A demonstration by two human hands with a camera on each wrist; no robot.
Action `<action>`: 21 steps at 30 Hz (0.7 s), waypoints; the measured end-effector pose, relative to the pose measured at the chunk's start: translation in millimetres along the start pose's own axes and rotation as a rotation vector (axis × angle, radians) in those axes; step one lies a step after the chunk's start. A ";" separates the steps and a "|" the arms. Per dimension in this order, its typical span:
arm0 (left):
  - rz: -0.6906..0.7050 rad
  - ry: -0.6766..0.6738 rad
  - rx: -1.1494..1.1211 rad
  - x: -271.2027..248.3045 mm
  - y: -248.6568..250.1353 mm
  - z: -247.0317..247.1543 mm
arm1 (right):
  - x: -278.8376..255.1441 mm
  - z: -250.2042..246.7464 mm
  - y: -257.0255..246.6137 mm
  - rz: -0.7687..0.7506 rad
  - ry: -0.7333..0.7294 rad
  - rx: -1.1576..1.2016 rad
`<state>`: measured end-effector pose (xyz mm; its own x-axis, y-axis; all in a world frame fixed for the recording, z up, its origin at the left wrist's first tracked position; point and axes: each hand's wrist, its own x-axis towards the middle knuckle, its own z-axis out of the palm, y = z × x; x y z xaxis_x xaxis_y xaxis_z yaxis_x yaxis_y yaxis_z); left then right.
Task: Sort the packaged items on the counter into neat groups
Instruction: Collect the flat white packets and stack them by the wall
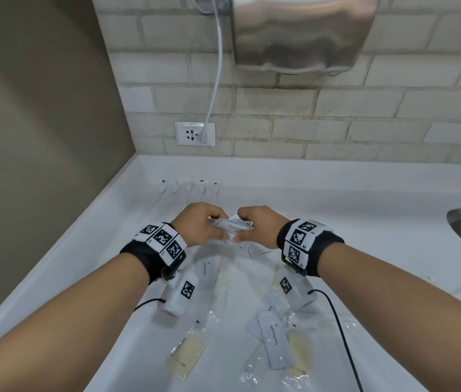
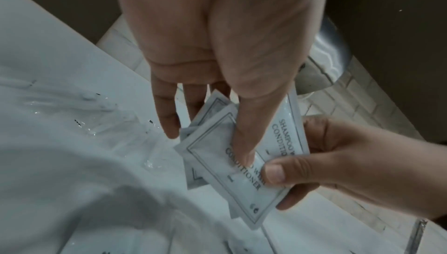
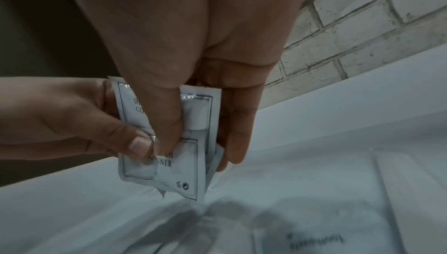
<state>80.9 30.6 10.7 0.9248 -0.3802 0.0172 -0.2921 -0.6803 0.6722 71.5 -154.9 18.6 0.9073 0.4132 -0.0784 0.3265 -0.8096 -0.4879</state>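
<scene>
Both hands are meeting over the middle of the white tabletop (image 1: 336,199), sharing a small fan of shampoo sachets (image 1: 233,226). On the left, the left hand (image 1: 199,224) is pinching the stack with its thumb laid across the top sachet and its fingers (image 2: 167,116) curling underneath. The sachets are lying between the two hands, raised just above the tabletop, their long sides running roughly from hand to hand. On the right, the right hand (image 1: 254,226) is pinching the opposite end, thumb on top and fingers (image 3: 236,124) behind. Neither hand is nearer; each is already touching the stack. Squaring the fan looks like the step in hand. Toothbrush packets (image 1: 188,190) are lying in a row beyond the hands, and toothpaste packets (image 1: 277,342) nearer the body.
</scene>
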 end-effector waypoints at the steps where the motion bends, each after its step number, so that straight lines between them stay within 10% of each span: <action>1: 0.006 0.004 -0.012 3.7 -3.4 0.6 | 5.3 -0.8 -0.3 0.008 -0.006 -0.035; 21: 0.296 -0.003 0.196 36.2 -56.5 20.9 | 63.0 20.7 14.4 0.074 -0.115 -0.157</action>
<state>125.8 42.2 -42.1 0.7921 -0.5807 0.1879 -0.5892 -0.6471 0.4838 128.0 -131.9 -11.3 0.8970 0.3880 -0.2116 0.3058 -0.8906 -0.3365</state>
